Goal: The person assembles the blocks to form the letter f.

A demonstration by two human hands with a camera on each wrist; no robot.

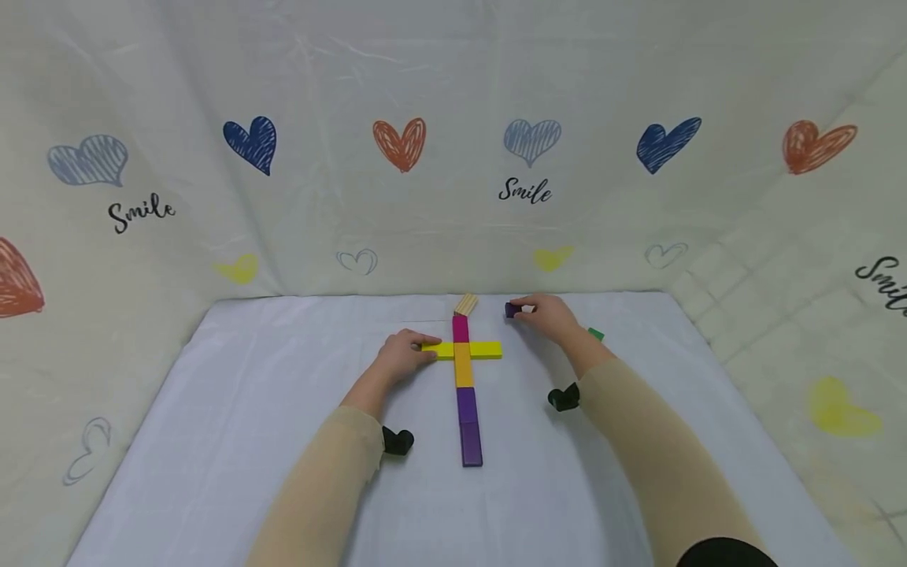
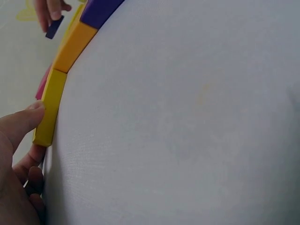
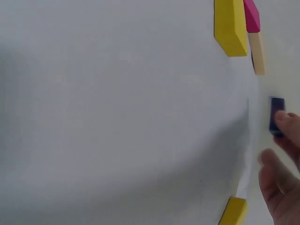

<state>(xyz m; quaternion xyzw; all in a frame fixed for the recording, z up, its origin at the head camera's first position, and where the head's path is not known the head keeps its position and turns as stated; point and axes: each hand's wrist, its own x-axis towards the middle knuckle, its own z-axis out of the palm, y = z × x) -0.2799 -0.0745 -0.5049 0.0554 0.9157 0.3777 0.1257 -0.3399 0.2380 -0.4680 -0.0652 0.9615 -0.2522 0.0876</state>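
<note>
My left hand [image 1: 405, 354] pinches the left end of a yellow block [image 2: 50, 112], thumb on its near side and fingers behind; the block lies on the cloth. This block abuts an orange block [image 1: 463, 366], with another yellow block [image 1: 486, 350] on the opposite side. Above the orange one lies a magenta block [image 1: 461, 328], and a tilted natural-wood block [image 1: 465, 305] touches its far end. Two purple blocks [image 1: 468, 425] run from the orange one towards me. At the back right, my right hand [image 1: 556, 319] holds a small dark purple block [image 3: 276, 115] between thumb and fingers.
A green block [image 1: 597, 334] is partly hidden behind my right forearm. In the right wrist view, another yellow block [image 3: 233, 212] shows at the bottom edge. White cloth [image 1: 212, 441] covers the table, and a heart-printed curtain [image 1: 453, 71] stands behind it.
</note>
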